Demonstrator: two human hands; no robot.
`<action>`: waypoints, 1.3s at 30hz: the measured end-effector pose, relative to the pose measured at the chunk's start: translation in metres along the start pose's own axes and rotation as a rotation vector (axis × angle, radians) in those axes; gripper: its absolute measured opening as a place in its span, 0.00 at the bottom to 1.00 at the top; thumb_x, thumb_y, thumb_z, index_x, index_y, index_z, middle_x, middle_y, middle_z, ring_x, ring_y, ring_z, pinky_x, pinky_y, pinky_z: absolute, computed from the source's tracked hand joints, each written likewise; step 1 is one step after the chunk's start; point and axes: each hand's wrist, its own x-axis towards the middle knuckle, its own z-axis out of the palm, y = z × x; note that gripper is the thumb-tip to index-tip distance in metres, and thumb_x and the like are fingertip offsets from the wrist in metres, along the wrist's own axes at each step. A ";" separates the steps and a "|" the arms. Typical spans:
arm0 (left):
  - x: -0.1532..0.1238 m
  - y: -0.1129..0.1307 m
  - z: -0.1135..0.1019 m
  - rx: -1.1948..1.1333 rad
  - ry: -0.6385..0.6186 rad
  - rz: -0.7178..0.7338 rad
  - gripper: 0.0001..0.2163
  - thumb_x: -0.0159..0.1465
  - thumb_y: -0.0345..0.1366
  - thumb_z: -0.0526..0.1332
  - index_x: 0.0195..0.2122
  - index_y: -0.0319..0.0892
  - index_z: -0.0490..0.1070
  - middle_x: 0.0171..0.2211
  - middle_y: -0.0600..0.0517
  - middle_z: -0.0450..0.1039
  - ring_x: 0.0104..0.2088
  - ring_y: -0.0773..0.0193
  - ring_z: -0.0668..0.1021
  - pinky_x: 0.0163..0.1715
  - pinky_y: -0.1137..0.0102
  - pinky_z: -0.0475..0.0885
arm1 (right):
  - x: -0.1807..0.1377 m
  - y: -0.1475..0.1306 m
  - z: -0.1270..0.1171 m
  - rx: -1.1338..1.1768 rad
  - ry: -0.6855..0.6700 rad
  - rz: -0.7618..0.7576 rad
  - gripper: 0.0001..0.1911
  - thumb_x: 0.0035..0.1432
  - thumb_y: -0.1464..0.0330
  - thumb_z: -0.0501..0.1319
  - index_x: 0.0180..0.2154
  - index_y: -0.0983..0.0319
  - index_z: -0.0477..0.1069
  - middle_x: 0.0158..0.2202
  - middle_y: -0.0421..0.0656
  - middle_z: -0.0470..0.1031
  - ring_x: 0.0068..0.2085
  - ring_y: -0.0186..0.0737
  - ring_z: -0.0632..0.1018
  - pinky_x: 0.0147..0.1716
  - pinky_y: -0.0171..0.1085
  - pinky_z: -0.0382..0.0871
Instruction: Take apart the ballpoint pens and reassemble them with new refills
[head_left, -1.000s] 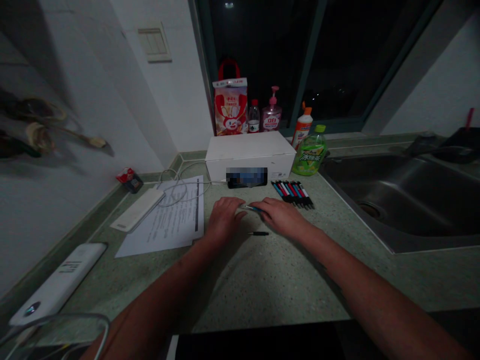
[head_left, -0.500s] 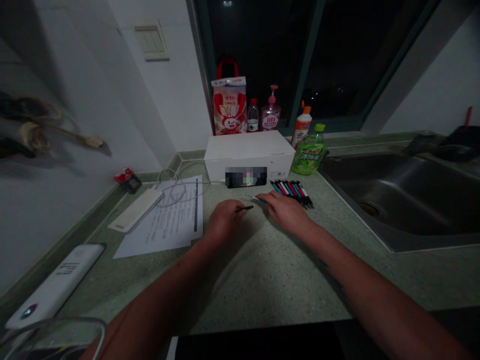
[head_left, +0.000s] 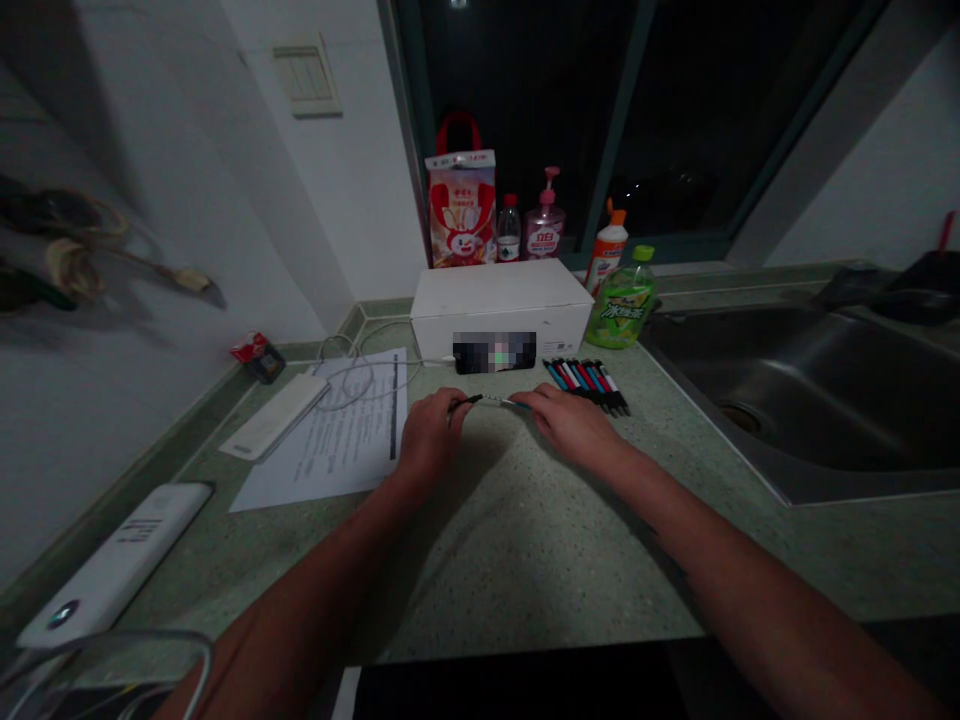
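My left hand (head_left: 426, 436) is closed on a small black pen piece (head_left: 466, 402), its tip pointing right. My right hand (head_left: 571, 422) pinches a pen body with a blue end and thin refill (head_left: 504, 402) pointing left. The two parts meet end to end between my hands, just above the speckled green counter (head_left: 525, 540). A row of several assembled pens (head_left: 588, 382) lies to the right of my right hand.
A white box (head_left: 501, 300) with a phone (head_left: 495, 354) leaning on it stands behind my hands. A printed sheet (head_left: 337, 432), power banks (head_left: 274, 418) and a cable lie to the left. Bottles and a green drink (head_left: 619, 304) stand at the back; a steel sink (head_left: 795, 390) is on the right.
My left hand picked the black piece up from the counter and brought it up to the pen part held in my right hand; the two now touch tip to tip.
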 end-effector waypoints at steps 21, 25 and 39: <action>-0.005 -0.004 0.012 -0.223 -0.210 0.133 0.06 0.66 0.34 0.60 0.39 0.43 0.78 0.38 0.50 0.80 0.41 0.58 0.79 0.45 0.63 0.71 | 0.000 -0.004 0.011 0.170 0.113 -0.222 0.10 0.64 0.78 0.62 0.45 0.61 0.74 0.42 0.45 0.74 0.46 0.45 0.74 0.46 0.41 0.69; -0.005 -0.005 0.011 -0.349 -0.231 0.058 0.05 0.63 0.34 0.62 0.36 0.43 0.78 0.34 0.51 0.80 0.38 0.60 0.79 0.42 0.65 0.72 | 0.001 -0.002 0.013 0.220 0.123 -0.222 0.07 0.65 0.76 0.62 0.44 0.62 0.74 0.41 0.45 0.75 0.45 0.45 0.75 0.45 0.41 0.69; -0.005 -0.002 0.011 -0.470 -0.194 -0.048 0.09 0.64 0.42 0.60 0.36 0.43 0.74 0.31 0.50 0.78 0.35 0.60 0.79 0.40 0.65 0.73 | 0.003 -0.001 0.019 0.353 0.148 -0.187 0.10 0.70 0.75 0.56 0.48 0.62 0.74 0.42 0.45 0.74 0.45 0.43 0.75 0.45 0.40 0.69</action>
